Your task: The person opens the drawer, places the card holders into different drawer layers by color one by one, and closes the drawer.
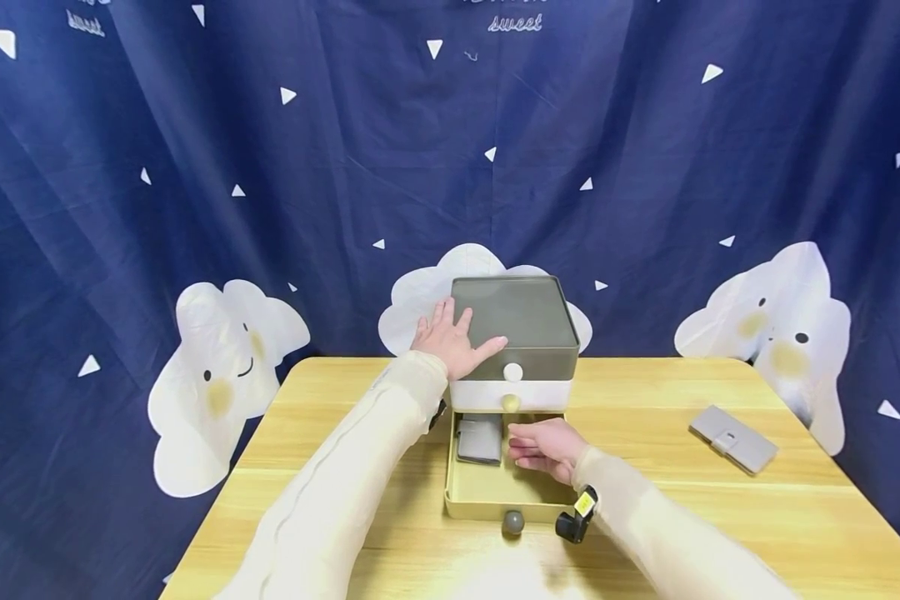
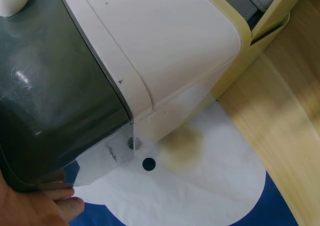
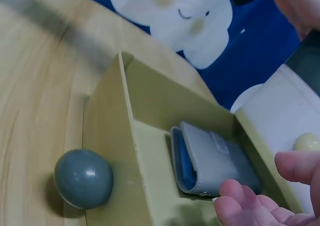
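Note:
A small drawer unit with a dark top tier and a white middle tier stands on the table. My left hand rests on its top with the fingers spread. The yellow bottom drawer is pulled out, its round grey knob facing front. Inside it, at the left, lies a grey folded wallet with a strap. My right hand hovers over the drawer just right of the wallet, fingers loosely bent and thumb apart, holding nothing.
A longer grey wallet with a clasp lies on the wooden table at the right. Behind the table hangs a dark blue curtain with white clouds and triangles.

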`<state>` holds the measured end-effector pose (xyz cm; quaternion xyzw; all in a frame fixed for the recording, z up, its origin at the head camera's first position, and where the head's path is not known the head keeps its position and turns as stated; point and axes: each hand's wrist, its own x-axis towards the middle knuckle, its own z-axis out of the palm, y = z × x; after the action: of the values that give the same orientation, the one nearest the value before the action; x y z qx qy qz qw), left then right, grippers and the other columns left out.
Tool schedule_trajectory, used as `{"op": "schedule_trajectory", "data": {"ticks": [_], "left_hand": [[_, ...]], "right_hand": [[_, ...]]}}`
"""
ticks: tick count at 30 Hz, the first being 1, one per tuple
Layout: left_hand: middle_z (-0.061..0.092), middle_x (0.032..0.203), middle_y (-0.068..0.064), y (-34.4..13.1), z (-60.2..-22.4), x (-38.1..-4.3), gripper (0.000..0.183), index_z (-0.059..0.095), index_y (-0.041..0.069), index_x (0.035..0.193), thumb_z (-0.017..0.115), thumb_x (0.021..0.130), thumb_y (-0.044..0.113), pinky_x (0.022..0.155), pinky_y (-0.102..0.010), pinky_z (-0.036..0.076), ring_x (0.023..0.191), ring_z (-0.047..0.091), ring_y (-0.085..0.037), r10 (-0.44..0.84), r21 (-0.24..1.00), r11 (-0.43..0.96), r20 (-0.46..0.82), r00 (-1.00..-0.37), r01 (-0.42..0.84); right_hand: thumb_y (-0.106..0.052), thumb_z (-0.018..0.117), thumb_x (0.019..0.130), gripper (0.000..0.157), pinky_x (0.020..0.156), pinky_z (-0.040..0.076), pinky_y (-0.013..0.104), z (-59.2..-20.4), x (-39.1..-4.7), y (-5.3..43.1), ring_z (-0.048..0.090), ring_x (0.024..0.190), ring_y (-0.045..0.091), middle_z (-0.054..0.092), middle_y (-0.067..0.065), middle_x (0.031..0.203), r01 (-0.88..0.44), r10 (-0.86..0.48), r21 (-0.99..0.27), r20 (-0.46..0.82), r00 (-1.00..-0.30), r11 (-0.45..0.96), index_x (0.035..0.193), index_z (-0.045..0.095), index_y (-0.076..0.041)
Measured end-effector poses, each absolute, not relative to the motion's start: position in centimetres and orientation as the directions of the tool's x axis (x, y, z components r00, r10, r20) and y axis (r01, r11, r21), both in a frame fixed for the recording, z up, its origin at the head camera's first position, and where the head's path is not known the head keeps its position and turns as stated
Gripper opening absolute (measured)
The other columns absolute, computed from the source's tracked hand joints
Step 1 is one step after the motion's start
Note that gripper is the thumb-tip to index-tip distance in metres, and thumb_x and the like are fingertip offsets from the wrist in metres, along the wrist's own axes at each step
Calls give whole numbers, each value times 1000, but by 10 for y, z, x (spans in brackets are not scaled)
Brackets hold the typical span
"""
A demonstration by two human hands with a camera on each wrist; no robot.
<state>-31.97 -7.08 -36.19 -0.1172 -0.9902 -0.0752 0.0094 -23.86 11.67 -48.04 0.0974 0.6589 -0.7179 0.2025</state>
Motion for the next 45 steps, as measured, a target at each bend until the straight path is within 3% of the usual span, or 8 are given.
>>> {"op": "schedule_trajectory", "data": {"ticks": [5, 11, 14, 20, 27, 36, 45], "left_hand": [[2, 161, -13, -72, -366, -326, 112, 23, 18, 154, 12, 72, 93, 115, -53, 9, 147, -3, -26, 230, 137, 963, 37, -972, 233], [4, 161, -14, -70, -366, -326, 111, 24, 18, 154, 13, 73, 93, 115, -53, 9, 147, -2, -27, 237, 142, 960, 42, -971, 241], [4, 161, -14, -70, -366, -326, 112, 25, 18, 154, 12, 72, 93, 115, -53, 9, 147, -1, -27, 238, 142, 960, 47, -970, 243], [2, 161, -13, -70, -364, -324, 112, 24, 18, 154, 12, 72, 93, 115, -53, 8, 147, -2, -27, 240, 148, 958, 47, -970, 244], [2, 161, -13, -71, -365, -323, 110, 24, 17, 154, 13, 74, 92, 115, -53, 8, 147, -2, -27, 241, 159, 956, 40, -970, 245], [4, 160, -14, -72, -362, -321, 107, 24, 17, 154, 15, 76, 90, 115, -53, 9, 147, -2, -27, 244, 156, 956, 41, -969, 247], [2, 161, -13, -72, -363, -323, 110, 22, 18, 155, 13, 74, 92, 115, -53, 8, 147, -4, -26, 241, 151, 959, 21, -970, 241]], "right_hand": [[-17, 69, 89, 48, 74, 56, 32, -467, -230, 126, 71, 83, 22, 72, 15, 92, 411, -210, -909, -389, -897, -74, 120, 53, 15], [-25, 66, 91, 51, 86, 53, 40, -459, -218, 143, 67, 101, 28, 64, 21, 118, 371, -248, -928, -353, -902, -28, 126, 52, 10], [-27, 64, 92, 53, 92, 49, 43, -453, -214, 154, 63, 109, 29, 63, 19, 122, 344, -263, -939, -330, -907, -7, 129, 48, 8], [-29, 62, 94, 53, 95, 47, 42, -445, -212, 184, 64, 108, 22, 68, 4, 114, 321, -253, -947, -308, -917, -11, 132, 44, 4], [-28, 58, 97, 66, 95, 47, 40, -440, -211, 222, 60, 115, 21, 66, 1, 119, 251, -207, -967, -253, -945, 39, 143, 30, 10], [-29, 56, 98, 71, 86, 49, 27, -436, -212, 266, 61, 105, 7, 64, -12, 110, 226, -170, -973, -231, -958, 44, 146, 21, 11], [-26, 55, 99, 72, 82, 50, 23, -443, -214, 305, 62, 97, -1, 62, -22, 101, 191, -136, -980, -197, -971, 52, 145, 17, 14]]}}
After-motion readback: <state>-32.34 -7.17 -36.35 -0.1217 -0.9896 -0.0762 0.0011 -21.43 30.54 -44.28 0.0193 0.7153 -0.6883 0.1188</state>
